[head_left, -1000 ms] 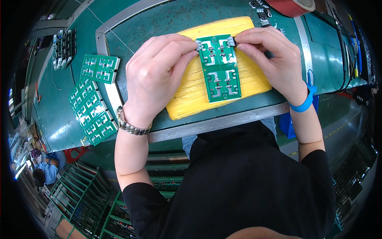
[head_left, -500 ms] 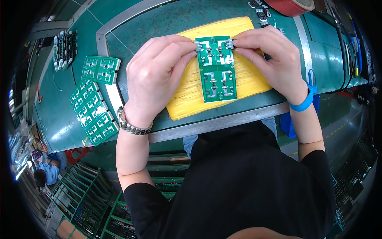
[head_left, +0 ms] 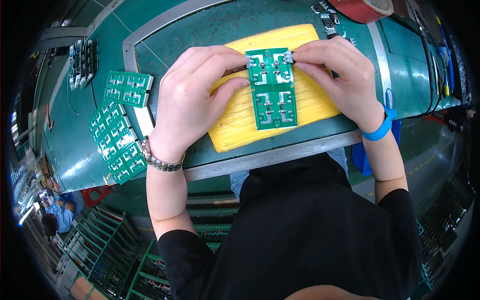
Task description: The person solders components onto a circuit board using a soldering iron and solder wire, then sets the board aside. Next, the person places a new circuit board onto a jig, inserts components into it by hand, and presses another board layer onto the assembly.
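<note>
A green circuit board [head_left: 273, 90], longer than wide and with silvery solder tracks, lies on a yellow block [head_left: 227, 125]. At each far corner of the board sits a small metal-tabbed part, one on the left [head_left: 249, 61] and one on the right [head_left: 288, 57]. My left hand [head_left: 200, 90] is by the left corner, index fingertip against the left part, thumb apart from it beside the board's edge. With thumb and fingers my right hand [head_left: 340, 72] pinches the right part. The undersides of both parts are hidden.
More green boards [head_left: 117, 140] are grouped at the left on the green table [head_left: 65, 145]. Beyond them stands a row of black-and-silver parts [head_left: 82, 64]. Loose metal-tabbed parts [head_left: 328, 21] and a red round container [head_left: 362, 9] are at the back. A metal strip [head_left: 280, 152] edges the near side.
My left thumb has moved away from the index finger, toward me along the board's edge. My right hand keeps its pinch at the right corner. The view has shifted slightly.
</note>
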Demonstrator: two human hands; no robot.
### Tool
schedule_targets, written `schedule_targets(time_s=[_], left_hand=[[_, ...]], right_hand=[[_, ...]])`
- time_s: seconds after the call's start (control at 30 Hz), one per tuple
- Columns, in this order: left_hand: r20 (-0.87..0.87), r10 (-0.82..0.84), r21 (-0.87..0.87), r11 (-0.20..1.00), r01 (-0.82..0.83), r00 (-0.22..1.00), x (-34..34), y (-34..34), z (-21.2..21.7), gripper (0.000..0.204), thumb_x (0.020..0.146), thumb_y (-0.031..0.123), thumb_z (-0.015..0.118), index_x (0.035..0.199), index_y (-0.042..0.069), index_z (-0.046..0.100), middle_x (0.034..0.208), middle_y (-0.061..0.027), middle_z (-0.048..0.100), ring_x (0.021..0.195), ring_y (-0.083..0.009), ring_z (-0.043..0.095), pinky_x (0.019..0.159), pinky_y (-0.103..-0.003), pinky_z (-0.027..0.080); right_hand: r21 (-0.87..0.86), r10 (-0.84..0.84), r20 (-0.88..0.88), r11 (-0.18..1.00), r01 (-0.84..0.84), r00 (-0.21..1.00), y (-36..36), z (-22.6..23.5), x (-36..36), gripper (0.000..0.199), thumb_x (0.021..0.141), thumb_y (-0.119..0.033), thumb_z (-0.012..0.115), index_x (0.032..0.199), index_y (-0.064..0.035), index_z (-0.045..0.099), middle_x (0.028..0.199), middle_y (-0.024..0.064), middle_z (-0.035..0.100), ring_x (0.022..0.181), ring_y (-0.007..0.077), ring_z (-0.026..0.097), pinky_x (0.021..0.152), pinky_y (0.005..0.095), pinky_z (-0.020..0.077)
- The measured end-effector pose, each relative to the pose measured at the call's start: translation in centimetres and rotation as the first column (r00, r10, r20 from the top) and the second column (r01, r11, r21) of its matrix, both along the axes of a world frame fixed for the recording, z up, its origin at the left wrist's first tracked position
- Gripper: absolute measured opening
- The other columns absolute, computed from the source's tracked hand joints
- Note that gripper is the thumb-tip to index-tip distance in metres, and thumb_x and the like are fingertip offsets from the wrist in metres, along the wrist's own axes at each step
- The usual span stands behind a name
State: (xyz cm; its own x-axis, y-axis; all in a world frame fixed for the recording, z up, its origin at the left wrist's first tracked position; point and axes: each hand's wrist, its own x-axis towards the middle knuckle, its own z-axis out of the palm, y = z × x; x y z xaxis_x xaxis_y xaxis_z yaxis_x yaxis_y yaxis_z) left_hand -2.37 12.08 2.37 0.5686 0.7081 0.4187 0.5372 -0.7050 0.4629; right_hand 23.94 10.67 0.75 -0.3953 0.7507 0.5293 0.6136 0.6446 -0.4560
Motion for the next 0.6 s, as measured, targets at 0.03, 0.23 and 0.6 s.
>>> schedule_targets(time_s=[0.03, 0.23, 0.6], left_hand=[[0.001, -0.019, -0.026, 0.999, 0.019, 1.000, -0.05, 0.05, 0.13, 0.026, 0.074, 0.002, 0.081, 0.099, 0.005, 0.074, 0.101, -0.0080, 0.073, 0.090, -0.0225, 0.069, 0.077, -0.031, 0.056], [-0.004, 0.009, -0.023, 1.000, -0.009, 1.000, 0.01, -0.05, -0.23, 0.029, 0.072, 0.005, 0.083, 0.100, 0.006, 0.073, 0.101, -0.0074, 0.073, 0.090, -0.0224, 0.069, 0.078, -0.032, 0.056], [-0.008, 0.007, -0.001, 1.000, -0.007, 1.000, 0.03, -0.09, -0.35, 0.029, 0.071, 0.007, 0.083, 0.099, 0.007, 0.073, 0.100, -0.0067, 0.073, 0.088, -0.0229, 0.069, 0.078, -0.032, 0.056]], right_hand=[[0.034, 0.024, 0.016, 0.999, -0.024, 1.000, 0.11, -0.01, 0.08, 0.014, 0.078, -0.009, 0.079, 0.092, -0.0085, 0.075, 0.086, 0.0018, 0.072, 0.073, 0.0184, 0.063, 0.065, 0.0293, 0.0517], [0.003, -0.004, 0.024, 1.000, 0.004, 1.000, -0.16, 0.30, -0.07, 0.013, 0.078, -0.010, 0.079, 0.091, -0.0096, 0.075, 0.088, 0.0014, 0.073, 0.074, 0.0193, 0.065, 0.067, 0.0308, 0.0523], [0.061, 0.047, 0.109, 0.997, -0.054, 0.993, 0.07, 0.47, 0.50, 0.015, 0.078, -0.010, 0.079, 0.093, -0.0112, 0.075, 0.091, 0.0017, 0.073, 0.079, 0.0196, 0.065, 0.068, 0.0307, 0.0528]])
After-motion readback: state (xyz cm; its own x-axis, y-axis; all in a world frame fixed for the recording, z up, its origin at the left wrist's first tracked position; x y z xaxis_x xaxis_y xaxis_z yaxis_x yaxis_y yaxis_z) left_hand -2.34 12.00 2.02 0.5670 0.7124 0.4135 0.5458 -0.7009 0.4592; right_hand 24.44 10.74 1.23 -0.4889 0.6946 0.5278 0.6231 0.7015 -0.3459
